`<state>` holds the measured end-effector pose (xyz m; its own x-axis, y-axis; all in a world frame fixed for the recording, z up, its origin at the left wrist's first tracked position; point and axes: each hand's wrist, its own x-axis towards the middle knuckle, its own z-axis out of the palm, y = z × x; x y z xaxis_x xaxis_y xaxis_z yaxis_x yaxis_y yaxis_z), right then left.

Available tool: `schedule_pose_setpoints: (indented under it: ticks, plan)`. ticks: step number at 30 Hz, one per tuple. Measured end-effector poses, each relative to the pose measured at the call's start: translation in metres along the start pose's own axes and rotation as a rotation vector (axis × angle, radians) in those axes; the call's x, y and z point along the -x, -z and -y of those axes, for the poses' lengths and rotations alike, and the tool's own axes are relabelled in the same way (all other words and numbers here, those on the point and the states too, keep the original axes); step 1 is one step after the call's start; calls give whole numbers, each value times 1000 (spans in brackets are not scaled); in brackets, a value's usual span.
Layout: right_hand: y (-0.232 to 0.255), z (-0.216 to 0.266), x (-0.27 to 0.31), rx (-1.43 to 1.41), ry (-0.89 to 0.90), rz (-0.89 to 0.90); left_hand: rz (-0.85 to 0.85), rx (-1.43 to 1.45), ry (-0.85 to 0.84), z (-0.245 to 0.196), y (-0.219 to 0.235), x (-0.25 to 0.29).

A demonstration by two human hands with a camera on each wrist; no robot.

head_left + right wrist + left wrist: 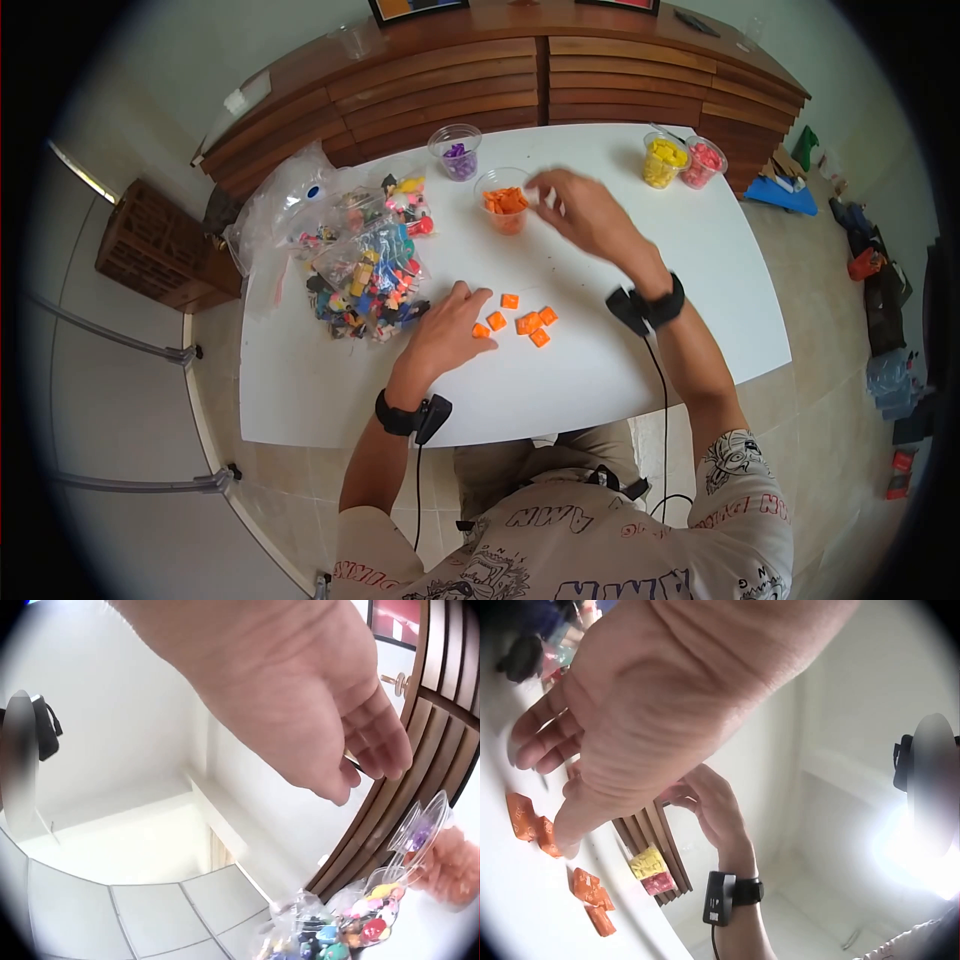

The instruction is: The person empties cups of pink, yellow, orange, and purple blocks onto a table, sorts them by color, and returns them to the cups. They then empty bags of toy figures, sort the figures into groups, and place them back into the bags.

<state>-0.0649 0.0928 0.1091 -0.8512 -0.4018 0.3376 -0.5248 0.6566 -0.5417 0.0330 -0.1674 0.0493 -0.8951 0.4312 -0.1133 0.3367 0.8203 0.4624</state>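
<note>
Several small orange wrapped candies (529, 324) lie loose on the white table. My left hand (450, 332) is low beside them, fingers extended over the tabletop. In the left wrist view its thumb tip is right at one orange candy (547, 837). My right hand (590, 215) hovers just right of a clear plastic cup (480, 192) of orange candies (506, 201). Its fingers are loosely bent, and nothing shows between them in the right wrist view. That view has the cup of orange pieces (446, 870) below and right of the fingertips.
Clear bags of small colourful figurines (370, 275) lie left of my left hand. At the back stands a cup of purple candies (459, 163). Cups of yellow candies (661, 165) and pink candies (703, 165) are far right. A wooden cabinet (440, 95) stands behind the table (690, 260).
</note>
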Motion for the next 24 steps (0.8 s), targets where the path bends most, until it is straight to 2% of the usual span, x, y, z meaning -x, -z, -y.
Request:
schedule_pose_setpoints:
  ticks: [2, 6, 8, 10, 12, 15, 19, 21, 24]
  plan:
    - [-17, -12, 39, 55, -5, 251, -12, 17, -7, 4, -7, 4]
    - [-54, 11, 94, 87, -12, 450, 1, 116, -27, 5, -14, -3]
    - [-70, 6, 96, 69, -12, 458, -31, 113, -65, 10, -24, -15]
    - [-85, -12, 86, 198, 69, 329, -68, 102, -108, 12, -27, -31]
    - [-73, -17, 68, 182, 77, 342, -84, 93, -70, 8, -26, -45]
    - [-62, -19, 55, 56, -94, 421, -126, 107, -61, 4, -25, -56]
    - [-65, -31, 62, 33, -138, 339, -156, 147, -87, 6, -31, -62]
    - [-76, -50, 63, 90, -30, 306, -288, 114, -165, 20, -45, -69]
    - [-70, -44, 63, 25, -69, 294, -253, 129, -136, 9, -39, -62]
